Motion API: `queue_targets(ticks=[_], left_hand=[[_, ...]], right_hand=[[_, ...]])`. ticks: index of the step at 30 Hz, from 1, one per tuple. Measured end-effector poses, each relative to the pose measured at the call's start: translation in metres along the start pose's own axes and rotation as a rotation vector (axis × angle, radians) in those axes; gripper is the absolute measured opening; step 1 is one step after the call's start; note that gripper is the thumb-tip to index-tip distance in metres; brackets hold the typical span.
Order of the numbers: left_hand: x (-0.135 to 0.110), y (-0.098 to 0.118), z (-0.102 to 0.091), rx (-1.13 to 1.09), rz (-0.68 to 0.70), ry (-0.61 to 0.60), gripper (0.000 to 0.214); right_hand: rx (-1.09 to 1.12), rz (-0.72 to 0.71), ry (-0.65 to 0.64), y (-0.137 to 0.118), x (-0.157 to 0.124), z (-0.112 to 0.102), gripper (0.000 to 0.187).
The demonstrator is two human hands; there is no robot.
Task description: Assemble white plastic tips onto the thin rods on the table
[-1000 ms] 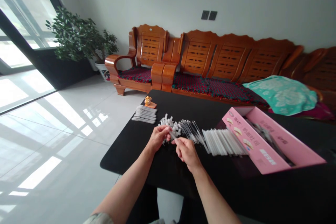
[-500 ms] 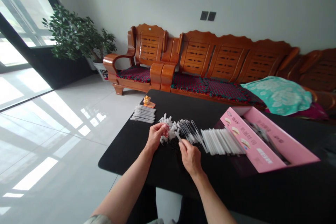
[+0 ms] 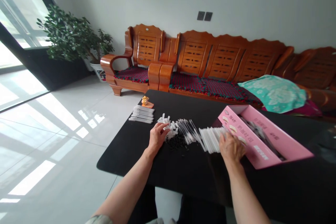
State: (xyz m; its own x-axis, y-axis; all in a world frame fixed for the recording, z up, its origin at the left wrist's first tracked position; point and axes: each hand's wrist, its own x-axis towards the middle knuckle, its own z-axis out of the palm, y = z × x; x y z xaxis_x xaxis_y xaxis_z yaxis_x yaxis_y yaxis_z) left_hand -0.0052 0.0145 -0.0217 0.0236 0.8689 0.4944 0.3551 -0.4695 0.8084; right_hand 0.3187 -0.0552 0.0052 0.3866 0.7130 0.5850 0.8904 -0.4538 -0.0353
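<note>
My left hand (image 3: 157, 135) rests on the black table (image 3: 183, 171), its fingers curled on a heap of small white caps (image 3: 169, 127). Whether it holds one I cannot see. My right hand (image 3: 231, 147) lies palm down on a row of white tubes (image 3: 211, 139), fingers bent over them, beside the pink box (image 3: 265, 140). Between the hands lie thin clear refills (image 3: 187, 130) and a patch of small black bits (image 3: 177, 141).
A neat bundle of white pens (image 3: 141, 114) and a small orange figure (image 3: 146, 102) sit at the table's far left corner. Behind stand wooden sofas (image 3: 210, 63), a teal cloth (image 3: 274, 92) and a potted plant (image 3: 70, 36). Shiny tiled floor lies to the left.
My right hand has moved right, from beside the left hand at the caps onto the row of white tubes by the pink box. The left hand stayed on the caps.
</note>
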Motion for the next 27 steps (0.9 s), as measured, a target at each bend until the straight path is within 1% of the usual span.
queue_targets(ticks=[2,4,6,8,11,14,16,18,20,21,23,25,27], left_hand=[[0.000,0.001,0.000,-0.014,0.000,0.016,0.024],[0.001,0.001,-0.001,-0.018,0.007,0.019,0.024],[0.001,0.001,-0.001,-0.020,0.015,0.008,0.024],[0.001,0.002,-0.001,-0.029,0.016,-0.007,0.023],[0.001,0.004,-0.002,-0.043,0.014,0.000,0.024],[0.000,0.006,-0.005,-0.008,0.014,0.042,0.026],[0.001,0.004,-0.009,0.050,-0.003,0.100,0.025],[0.004,0.000,-0.015,0.129,-0.039,0.179,0.023],[0.009,-0.008,-0.023,0.237,-0.077,0.242,0.024],[0.011,-0.013,-0.028,0.304,-0.091,0.253,0.024],[0.016,-0.023,-0.036,0.459,-0.108,0.222,0.027],[0.019,-0.033,-0.043,0.593,-0.126,0.146,0.029],[0.018,-0.039,-0.046,0.681,-0.140,0.085,0.031]], right_hand=[[0.031,-0.007,0.060,-0.002,0.000,0.001,0.028],[0.105,0.006,0.081,-0.013,-0.003,0.000,0.028],[0.215,0.009,0.068,-0.032,-0.010,-0.002,0.029],[0.342,-0.009,0.059,-0.057,-0.019,-0.003,0.031],[0.508,-0.076,0.032,-0.094,-0.035,-0.002,0.034],[0.633,-0.172,0.019,-0.119,-0.050,0.001,0.036],[0.682,-0.260,0.002,-0.126,-0.057,0.004,0.036],[0.702,-0.326,-0.019,-0.127,-0.062,0.005,0.036],[0.704,-0.340,-0.030,-0.127,-0.063,0.006,0.036],[0.702,-0.336,-0.033,-0.126,-0.063,0.006,0.036],[0.696,-0.329,-0.039,-0.127,-0.063,0.005,0.037],[0.697,-0.327,-0.038,-0.128,-0.062,0.005,0.037],[0.704,-0.320,-0.030,-0.128,-0.062,0.004,0.038]])
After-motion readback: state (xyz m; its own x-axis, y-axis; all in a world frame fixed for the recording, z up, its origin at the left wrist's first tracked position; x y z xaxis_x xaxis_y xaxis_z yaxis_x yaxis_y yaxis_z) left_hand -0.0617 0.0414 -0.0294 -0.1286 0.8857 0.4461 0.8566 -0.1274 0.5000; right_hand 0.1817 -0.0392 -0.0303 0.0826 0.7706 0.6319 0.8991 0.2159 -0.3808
